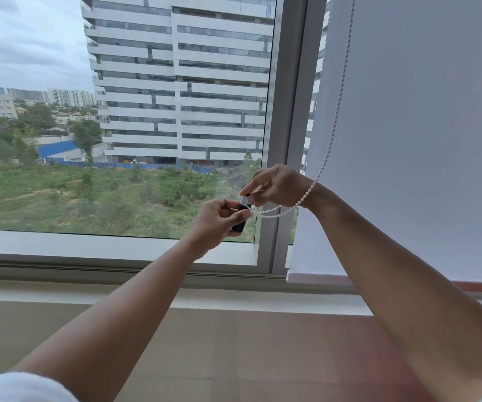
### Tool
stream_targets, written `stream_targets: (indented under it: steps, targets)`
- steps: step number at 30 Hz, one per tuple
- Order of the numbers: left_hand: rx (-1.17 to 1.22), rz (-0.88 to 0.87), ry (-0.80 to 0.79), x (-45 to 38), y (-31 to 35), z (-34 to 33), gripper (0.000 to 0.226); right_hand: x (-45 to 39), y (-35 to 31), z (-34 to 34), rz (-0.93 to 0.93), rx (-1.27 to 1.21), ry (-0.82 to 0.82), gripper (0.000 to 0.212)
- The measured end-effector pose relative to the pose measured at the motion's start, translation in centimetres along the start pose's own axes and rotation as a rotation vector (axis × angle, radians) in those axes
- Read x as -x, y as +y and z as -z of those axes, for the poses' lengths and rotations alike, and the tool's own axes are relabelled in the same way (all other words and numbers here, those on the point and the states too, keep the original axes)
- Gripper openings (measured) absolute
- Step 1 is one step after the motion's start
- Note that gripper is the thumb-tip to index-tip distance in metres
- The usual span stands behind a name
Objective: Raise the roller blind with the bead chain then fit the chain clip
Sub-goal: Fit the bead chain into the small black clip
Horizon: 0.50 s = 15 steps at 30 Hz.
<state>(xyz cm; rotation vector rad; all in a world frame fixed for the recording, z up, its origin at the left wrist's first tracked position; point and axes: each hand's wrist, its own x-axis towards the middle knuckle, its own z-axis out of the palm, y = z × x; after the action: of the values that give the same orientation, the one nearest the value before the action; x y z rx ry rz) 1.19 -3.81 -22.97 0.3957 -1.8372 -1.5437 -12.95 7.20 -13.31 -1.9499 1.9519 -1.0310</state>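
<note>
hands, two: left hand (215, 220) gripping one clip (241, 214), right hand (276, 185) pinching one chain (334, 132)

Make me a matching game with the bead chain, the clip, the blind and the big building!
Things:
1. bead chain
2. chain clip
3. roller blind
4. big building

Descriptions:
A. outside, behind the glass
B. black and white, gripped by the left hand
C. plain sheet covering the right window
D. draped over the right hand's wrist

Pairs: 1-D, 2-B, 3-C, 4-A
</note>
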Motion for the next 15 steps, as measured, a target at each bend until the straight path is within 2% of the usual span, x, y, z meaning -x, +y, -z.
stream_targets:
  steps: [8,15]
  targets:
    - [0.037,-0.016,0.018,-0.3,0.3,-0.4,0.025,0.1,0.1,0.3,-0.012,-0.059,0.009,0.028]
    - [0.001,-0.021,0.088,-0.2,0.3,-1.4,0.02,0.1,0.4,0.1,0.025,0.069,0.061,0.024]
